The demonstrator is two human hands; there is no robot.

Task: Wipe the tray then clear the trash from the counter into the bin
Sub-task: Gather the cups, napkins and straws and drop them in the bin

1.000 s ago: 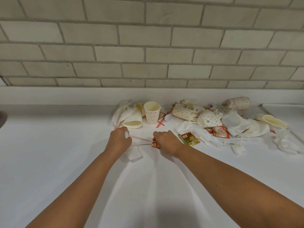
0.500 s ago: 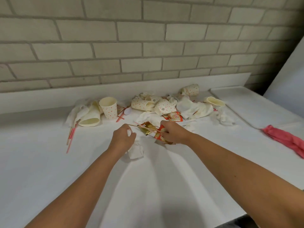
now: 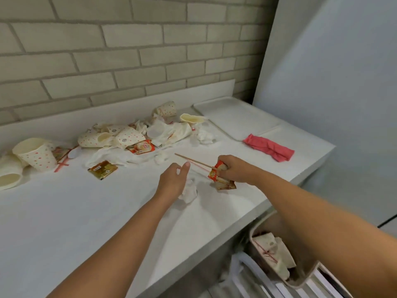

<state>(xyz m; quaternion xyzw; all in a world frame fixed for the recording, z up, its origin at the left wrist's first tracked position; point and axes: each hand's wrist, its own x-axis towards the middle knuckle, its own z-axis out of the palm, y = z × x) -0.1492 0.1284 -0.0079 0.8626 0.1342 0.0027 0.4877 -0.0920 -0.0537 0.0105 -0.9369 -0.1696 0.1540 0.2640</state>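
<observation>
a pale brick wall (image 3: 107,50) backs a long white counter (image 3: 64,222). at the counter's far right corner lies the white tray (image 3: 234,117), bare and flat, with a crumpled pink cloth (image 3: 268,146) on the counter just beside its near edge. below the counter's right end stands the bin (image 3: 305,283), its mouth facing up, with crumpled paper and a thin red strip inside.

both bare forearms reach in from the bottom edge, angled up and toward the middle of the counter. the trash (image 3: 139,134) is heaped along the back of the counter, left of the tray: dotted paper cups on their sides, white napkins, a plastic lid and a red packet. one dotted cup (image 3: 35,153) stands upright at the far left, and a brown sachet (image 3: 102,168) lies alone in front of the heap.

the right hand (image 3: 236,168) is knuckles up, wrist just inside the counter's front-right edge, its fingers curled tight round a bunch of red sachets (image 3: 217,175) and a thin wooden stick (image 3: 193,161) that juts out leftward and away. the sachets hang just above the counter.

the left hand (image 3: 171,181) sits just left of it, palm turned inward, fingers loose and spread, thumb and forefinger apart, gripping nothing. a crumpled napkin (image 3: 190,191) lies on the counter right beside its palm.
</observation>
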